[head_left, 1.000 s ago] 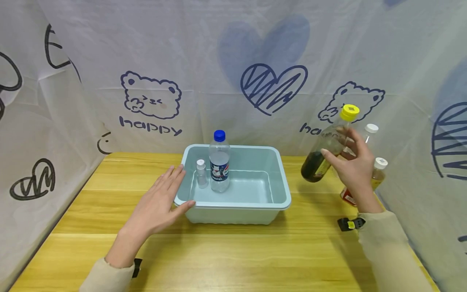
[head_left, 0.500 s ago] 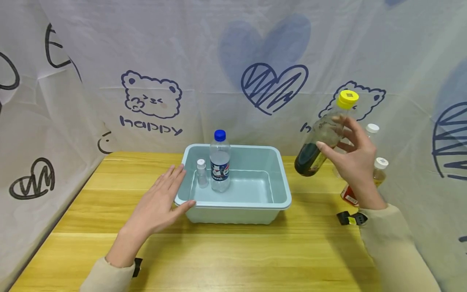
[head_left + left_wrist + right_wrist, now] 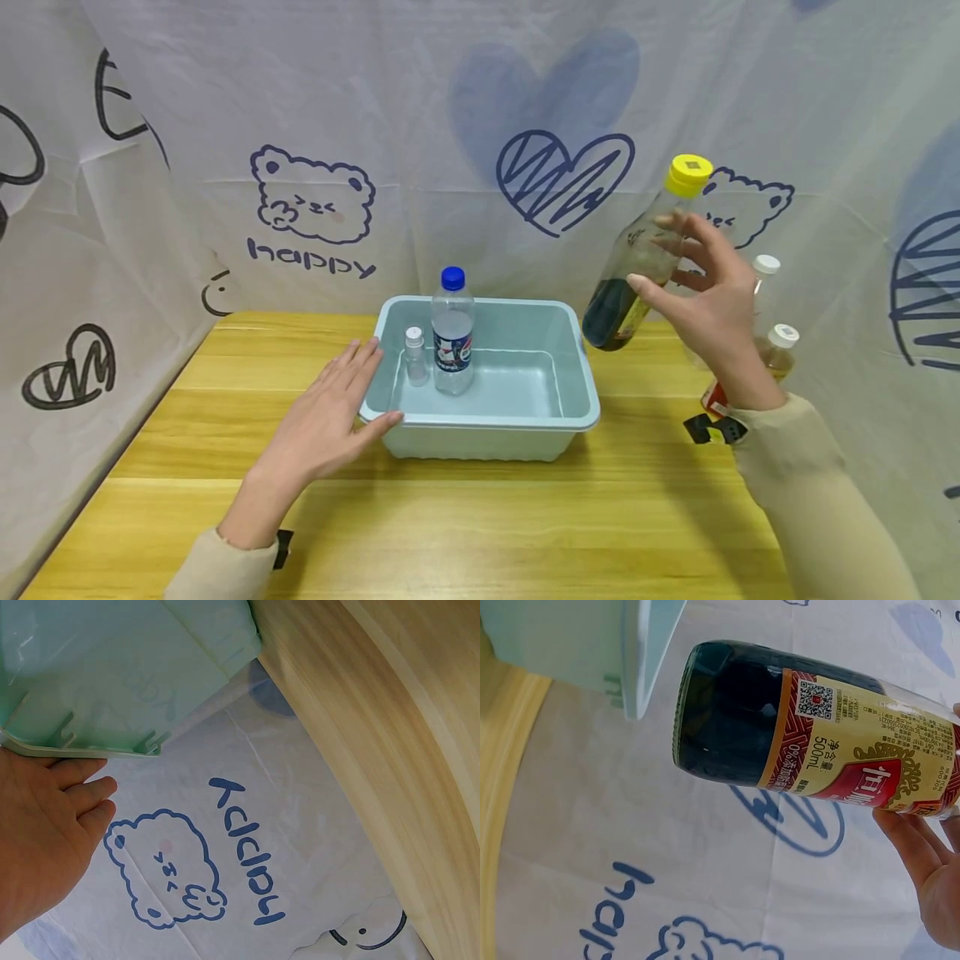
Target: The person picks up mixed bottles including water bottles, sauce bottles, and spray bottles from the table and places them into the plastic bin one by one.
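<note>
My right hand [image 3: 708, 292] grips a glass sauce bottle [image 3: 633, 258] with a yellow cap and dark liquid inside. The bottle is tilted, cap up and to the right, its base beside the right rim of the pale green plastic basin [image 3: 495, 422]. In the right wrist view its red and cream label [image 3: 870, 750] shows. My left hand [image 3: 322, 417] lies with straight fingers against the basin's left rim; the left wrist view shows fingers [image 3: 94, 791] at that rim. Inside the basin stand a Pepsi bottle [image 3: 452, 342] with a blue cap and a small clear bottle [image 3: 416, 358] with a white cap.
At the table's right side, partly behind my right hand and wrist, stand a white-capped clear bottle [image 3: 765, 271] and a white-capped bottle with amber contents [image 3: 782, 350]. A printed cloth [image 3: 442, 225] hangs behind and beside the wooden table [image 3: 480, 533].
My right hand has lifted the sauce bottle and carried it leftward, from over the table's right side to near the basin's right rim. My left hand and the basin have stayed in place.
</note>
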Available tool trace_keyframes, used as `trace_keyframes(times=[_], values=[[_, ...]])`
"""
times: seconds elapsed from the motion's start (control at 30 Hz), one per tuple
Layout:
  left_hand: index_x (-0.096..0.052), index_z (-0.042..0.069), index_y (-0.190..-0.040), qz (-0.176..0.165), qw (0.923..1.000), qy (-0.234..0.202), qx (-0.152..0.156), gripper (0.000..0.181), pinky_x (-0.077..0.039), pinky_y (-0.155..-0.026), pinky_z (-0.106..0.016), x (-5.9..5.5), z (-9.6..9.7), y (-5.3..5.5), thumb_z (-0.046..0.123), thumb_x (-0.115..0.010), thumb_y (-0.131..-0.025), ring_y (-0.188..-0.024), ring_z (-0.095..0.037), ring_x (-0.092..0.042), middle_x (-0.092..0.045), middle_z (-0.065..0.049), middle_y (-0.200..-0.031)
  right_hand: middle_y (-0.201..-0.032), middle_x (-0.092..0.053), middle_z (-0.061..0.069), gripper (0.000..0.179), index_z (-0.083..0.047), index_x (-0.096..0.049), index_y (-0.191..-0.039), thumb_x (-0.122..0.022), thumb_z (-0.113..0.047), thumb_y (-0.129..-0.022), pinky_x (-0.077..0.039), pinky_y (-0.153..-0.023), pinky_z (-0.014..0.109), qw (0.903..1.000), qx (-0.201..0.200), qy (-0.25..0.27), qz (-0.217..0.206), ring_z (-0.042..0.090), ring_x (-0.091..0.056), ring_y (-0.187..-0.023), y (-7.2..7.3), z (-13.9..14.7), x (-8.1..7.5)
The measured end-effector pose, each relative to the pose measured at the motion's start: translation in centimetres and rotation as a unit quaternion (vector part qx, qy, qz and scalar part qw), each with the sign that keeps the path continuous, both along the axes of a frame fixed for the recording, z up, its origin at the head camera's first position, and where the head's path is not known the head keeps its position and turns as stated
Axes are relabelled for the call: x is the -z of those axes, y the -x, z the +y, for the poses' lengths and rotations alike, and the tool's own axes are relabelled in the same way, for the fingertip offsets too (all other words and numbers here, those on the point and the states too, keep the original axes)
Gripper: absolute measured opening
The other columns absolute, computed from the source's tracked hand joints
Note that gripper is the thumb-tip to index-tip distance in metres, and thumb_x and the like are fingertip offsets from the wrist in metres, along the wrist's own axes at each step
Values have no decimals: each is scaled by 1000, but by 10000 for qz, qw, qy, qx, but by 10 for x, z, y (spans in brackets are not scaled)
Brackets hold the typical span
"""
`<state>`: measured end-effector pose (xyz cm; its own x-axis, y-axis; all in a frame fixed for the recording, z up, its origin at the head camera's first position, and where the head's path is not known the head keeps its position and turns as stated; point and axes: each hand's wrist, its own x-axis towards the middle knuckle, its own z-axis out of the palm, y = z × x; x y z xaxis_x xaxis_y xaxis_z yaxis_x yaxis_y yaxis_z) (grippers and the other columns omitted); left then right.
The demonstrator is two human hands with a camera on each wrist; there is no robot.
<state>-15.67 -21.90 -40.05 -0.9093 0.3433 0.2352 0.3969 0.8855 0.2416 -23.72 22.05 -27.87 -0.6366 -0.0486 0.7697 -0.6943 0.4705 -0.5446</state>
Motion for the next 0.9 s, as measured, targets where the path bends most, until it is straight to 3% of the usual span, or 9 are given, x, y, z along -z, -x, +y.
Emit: trace_keyframes(times=[0.4,0.6,0.9], values=[[-24,3,-165,10,10000,22,21,95,-20,-129,-54,-1,0,0,68,-50,-100,-159,-36,-15,-14,-11,-174,-139,-66,6,82,-8,-56,-147,-88,10,-74,-59,-90,18,9980,-554,-244,-186,20,-68,-120,6,-29,0],[-25,3,-164,21,10000,23,25,95,-20,-129,-53,-1,0,-1,68,-50,-100,-159,-36,-15,-13,-10,-174,-141,-65,0,81,-15,-55,-149,-89,4,-78,-59,-91,20,9957,-743,-365,-421,19,-67,-121,10,-39,7],[-26,2,-164,85,10000,-6,34,94,-20,-129,-54,-1,0,-1,66,-52,-100,-159,-36,-16,-16,-12,-174,-140,-63,1,77,-9,-55,-146,-90,0,-78,-60,-91,22,9912,-999,-265,-822,21,-65,-123,23,-54,23]])
